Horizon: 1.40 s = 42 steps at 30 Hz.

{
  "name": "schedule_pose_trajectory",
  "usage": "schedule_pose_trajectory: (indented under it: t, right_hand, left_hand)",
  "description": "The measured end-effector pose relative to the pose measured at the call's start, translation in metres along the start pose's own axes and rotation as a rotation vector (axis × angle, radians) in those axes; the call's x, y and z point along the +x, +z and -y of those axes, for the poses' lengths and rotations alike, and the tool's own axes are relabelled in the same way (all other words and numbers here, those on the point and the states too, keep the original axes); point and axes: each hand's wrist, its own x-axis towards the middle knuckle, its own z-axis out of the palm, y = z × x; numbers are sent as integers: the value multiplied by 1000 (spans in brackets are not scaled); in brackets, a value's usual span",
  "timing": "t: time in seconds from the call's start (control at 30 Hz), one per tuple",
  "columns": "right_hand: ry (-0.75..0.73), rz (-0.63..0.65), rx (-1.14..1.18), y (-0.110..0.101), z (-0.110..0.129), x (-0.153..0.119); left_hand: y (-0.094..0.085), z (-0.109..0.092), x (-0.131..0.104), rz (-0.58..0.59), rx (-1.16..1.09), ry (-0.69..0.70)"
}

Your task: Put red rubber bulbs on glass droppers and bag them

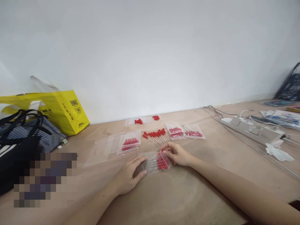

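A clear plastic zip bag lies on the table between my hands, holding several droppers with thin pale stems and red bulbs. My left hand holds the stem end of the bag, thumb below and fingers above. At the bulb end, my right hand pinches the bag's upper right corner, where a red bulb shows by the fingertips; whether that bulb is inside cannot be seen. Just beyond, loose droppers are fanned out, red ends away from me.
Filled bags lie left of the fan, more filled bags right of it. Empty-looking clear bags lie further left. Red pieces rest near the wall. A yellow bag stands left; a power strip with cables lies right.
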Motion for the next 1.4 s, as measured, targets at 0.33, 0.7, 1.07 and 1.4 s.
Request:
schedule_pose_trajectory:
  t: [0.33, 0.7, 1.07, 1.4]
  right_hand:
    - [-119, -210, -403, 1, -3, 5]
    - [-128, 34, -268, -15, -2, 13]
    - [90, -26, 4, -18, -14, 12]
    - [-54, 198, -76, -20, 2, 10]
  left_hand:
    - [0, 0, 1, 19, -2, 2]
    - [1, 2, 1, -9, -67, 30]
    - [-1, 0, 2, 12, -84, 17]
    - [3, 6, -1, -6, -50, 8]
